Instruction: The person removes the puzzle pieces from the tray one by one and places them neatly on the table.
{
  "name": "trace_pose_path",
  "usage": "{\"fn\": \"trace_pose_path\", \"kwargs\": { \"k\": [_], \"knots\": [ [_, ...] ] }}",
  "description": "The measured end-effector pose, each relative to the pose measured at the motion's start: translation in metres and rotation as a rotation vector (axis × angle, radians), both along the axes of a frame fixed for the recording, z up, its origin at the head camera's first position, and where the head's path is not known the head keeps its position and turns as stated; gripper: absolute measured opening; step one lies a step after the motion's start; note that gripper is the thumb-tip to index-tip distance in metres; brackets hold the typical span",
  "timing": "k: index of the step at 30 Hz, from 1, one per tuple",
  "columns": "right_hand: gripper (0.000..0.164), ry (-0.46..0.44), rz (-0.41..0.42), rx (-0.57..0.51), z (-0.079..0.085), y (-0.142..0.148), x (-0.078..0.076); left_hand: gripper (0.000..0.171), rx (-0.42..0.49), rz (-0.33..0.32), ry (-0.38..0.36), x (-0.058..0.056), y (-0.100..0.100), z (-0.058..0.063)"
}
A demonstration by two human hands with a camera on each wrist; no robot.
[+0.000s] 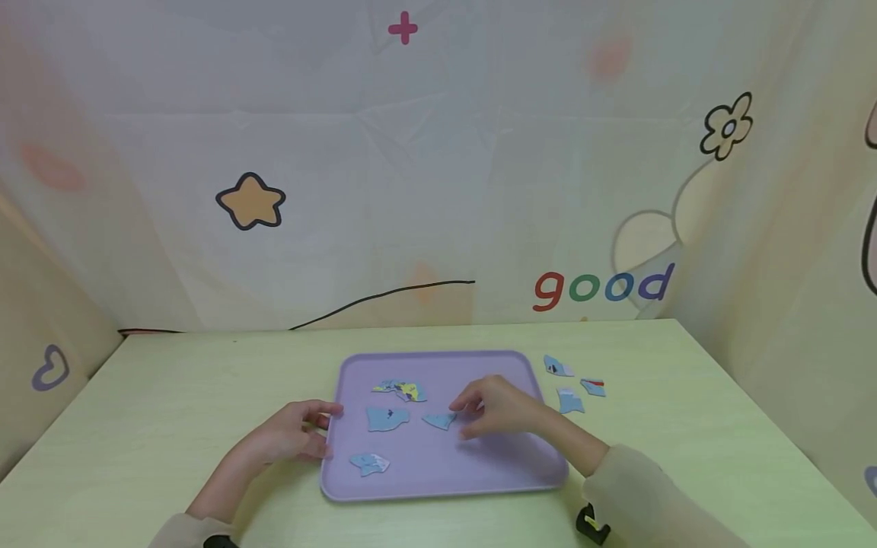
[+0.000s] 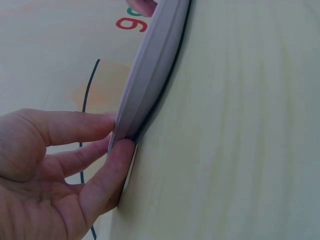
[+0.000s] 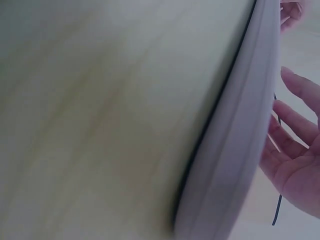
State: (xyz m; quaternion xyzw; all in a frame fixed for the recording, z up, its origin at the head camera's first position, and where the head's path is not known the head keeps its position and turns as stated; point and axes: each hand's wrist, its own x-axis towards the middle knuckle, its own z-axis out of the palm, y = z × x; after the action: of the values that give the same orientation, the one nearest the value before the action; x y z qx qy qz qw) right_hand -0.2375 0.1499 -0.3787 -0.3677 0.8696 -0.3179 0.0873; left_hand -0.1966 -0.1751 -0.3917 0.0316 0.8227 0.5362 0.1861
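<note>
Purple tray [image 1: 438,472] in left grip [image 1: 298,434].

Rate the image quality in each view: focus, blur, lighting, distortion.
Head view: soft, even light, faint shadows, mild wide-angle bowing at the edges, puzzle pieces small but legible. Left wrist view: sharp on the left hand and tray rim. Right wrist view: smeared table, the right hand cropped at the edge.

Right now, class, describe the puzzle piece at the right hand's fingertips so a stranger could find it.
Find the lilac tray on the pale green table. Near its middle, the right hand touches a small blue puzzle piece. Unlike its neighbours, it is roughly triangular.
</note>
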Motion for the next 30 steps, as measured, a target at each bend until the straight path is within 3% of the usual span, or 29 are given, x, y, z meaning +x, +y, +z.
{"fn": "trace_pose_path", "kwargs": {
  "k": [30],
  "knots": [
    [0.016,0.076,-0.115,0.076,-0.01,-0.027,-0.005,0.059,0.02,-0.031,0.013,0.0,-0.002,-0.002]
  ]
}}
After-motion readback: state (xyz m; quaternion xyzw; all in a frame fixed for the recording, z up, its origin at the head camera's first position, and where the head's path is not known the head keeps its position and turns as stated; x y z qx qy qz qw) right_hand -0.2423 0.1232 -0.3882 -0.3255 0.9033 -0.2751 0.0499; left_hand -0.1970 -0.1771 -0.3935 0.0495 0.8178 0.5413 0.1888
